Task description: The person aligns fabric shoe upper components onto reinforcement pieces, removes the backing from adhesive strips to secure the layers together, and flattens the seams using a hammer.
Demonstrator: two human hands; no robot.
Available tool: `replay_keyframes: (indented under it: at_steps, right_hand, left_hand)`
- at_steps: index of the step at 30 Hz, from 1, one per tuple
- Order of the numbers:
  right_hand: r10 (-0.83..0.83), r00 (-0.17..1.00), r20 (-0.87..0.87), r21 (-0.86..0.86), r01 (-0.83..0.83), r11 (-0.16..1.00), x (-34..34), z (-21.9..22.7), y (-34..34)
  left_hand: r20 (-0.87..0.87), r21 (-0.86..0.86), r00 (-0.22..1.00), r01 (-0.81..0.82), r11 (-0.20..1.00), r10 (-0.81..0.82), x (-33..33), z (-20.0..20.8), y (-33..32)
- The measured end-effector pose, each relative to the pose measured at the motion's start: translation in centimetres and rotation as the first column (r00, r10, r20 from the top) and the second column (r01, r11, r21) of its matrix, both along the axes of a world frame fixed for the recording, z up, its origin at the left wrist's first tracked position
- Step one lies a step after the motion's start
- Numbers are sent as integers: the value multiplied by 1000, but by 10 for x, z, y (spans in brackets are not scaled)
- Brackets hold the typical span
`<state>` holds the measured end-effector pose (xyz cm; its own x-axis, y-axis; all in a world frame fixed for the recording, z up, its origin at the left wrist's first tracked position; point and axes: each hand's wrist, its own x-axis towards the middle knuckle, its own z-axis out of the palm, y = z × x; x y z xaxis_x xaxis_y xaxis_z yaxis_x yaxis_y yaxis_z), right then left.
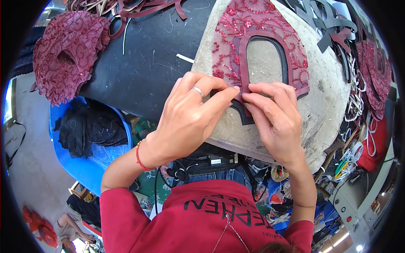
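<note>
A burgundy lace shoe upper (230,46) with sequins lies on a pale, worn slab (322,114). A smooth burgundy trim strip (243,57) borders its long U-shaped opening, and a black layer (285,67) shows along the inner edge. My left hand (192,111) is closed at the near end of the upper, thumb and forefinger pinching the edge of the trim. Just to its right, my right hand (276,120) also pinches the trim, its fingertips close to the left ones. The fingers hide part of the edge they hold.
More lace uppers are piled on the left (69,50) and far right (373,76). Burgundy strips (147,9) lie at the back of the black work surface (143,67). A blue tub (69,158) holds black pieces. Dark strips (322,21) lie at the back right.
</note>
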<state>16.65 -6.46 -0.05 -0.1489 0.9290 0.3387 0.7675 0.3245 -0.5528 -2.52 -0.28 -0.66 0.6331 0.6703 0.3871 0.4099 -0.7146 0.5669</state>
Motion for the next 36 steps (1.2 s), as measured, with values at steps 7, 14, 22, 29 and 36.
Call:
replay_keyframes:
  at_steps: [7,14,22,29,36]
  right_hand:
    - [82,968,239,-57,-70,996,1,7,-5]
    - [110,871,479,-72,-86,994,2,12,-29]
    - [-657,720,224,139,643,753,73,29,-104]
    - [-875,296,383,82,933,352,131,-28,-208]
    - [-873,395,284,67,901,430,170,-31,-227]
  left_hand:
    - [-241,124,951,227,966,-193,-4,10,7]
    - [-501,318,859,290,903,-100,-13,14,-20]
    - [-212,106,977,39,994,-16,-18,4,-33]
    - [-63,99,996,-60,993,67,-11,-4,-23]
    - [-211,229,973,-42,973,91,-12,-9,-35]
